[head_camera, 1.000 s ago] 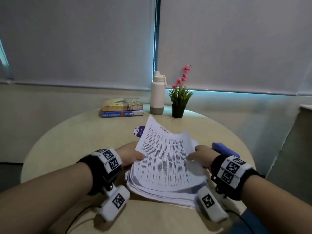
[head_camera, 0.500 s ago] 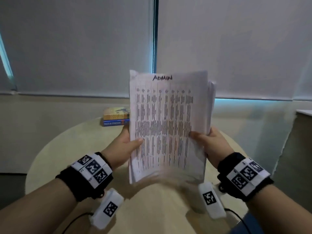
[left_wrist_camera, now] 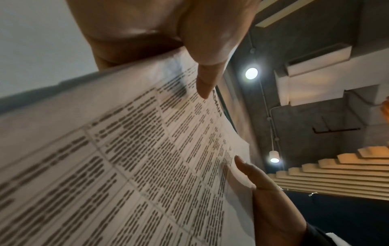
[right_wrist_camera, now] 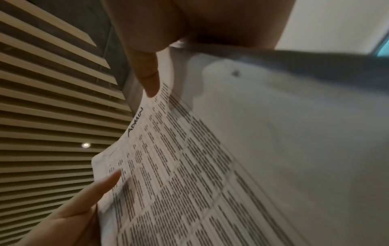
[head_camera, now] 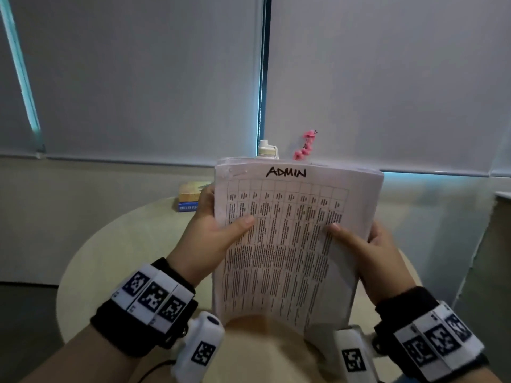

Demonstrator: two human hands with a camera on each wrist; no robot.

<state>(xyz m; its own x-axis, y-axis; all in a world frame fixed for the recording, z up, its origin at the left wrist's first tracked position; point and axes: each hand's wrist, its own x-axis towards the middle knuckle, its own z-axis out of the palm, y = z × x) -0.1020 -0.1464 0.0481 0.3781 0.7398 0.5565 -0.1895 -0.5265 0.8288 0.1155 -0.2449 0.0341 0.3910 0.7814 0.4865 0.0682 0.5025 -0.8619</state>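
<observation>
A thick stack of printed papers (head_camera: 287,244), its top sheet headed "ADMIN" above a table of text, stands upright on its lower edge over the round table (head_camera: 116,261). My left hand (head_camera: 213,239) grips the stack's left edge, thumb on the front sheet and fingers behind. My right hand (head_camera: 362,250) grips the right edge the same way. In the left wrist view the stack of papers (left_wrist_camera: 126,166) fills the frame under my left thumb (left_wrist_camera: 204,83). The right wrist view shows the papers (right_wrist_camera: 210,166) and my right thumb (right_wrist_camera: 149,79).
Two stacked books (head_camera: 190,197) lie at the table's far side. A white bottle (head_camera: 266,150) and pink flowers (head_camera: 305,146) peek over the papers' top edge. Grey roller blinds (head_camera: 138,78) cover the windows behind. A pale ledge (head_camera: 503,197) stands at the right.
The stack went from lying flat on the table to upright between both hands. It has since dropped lower and its edges are more even.
</observation>
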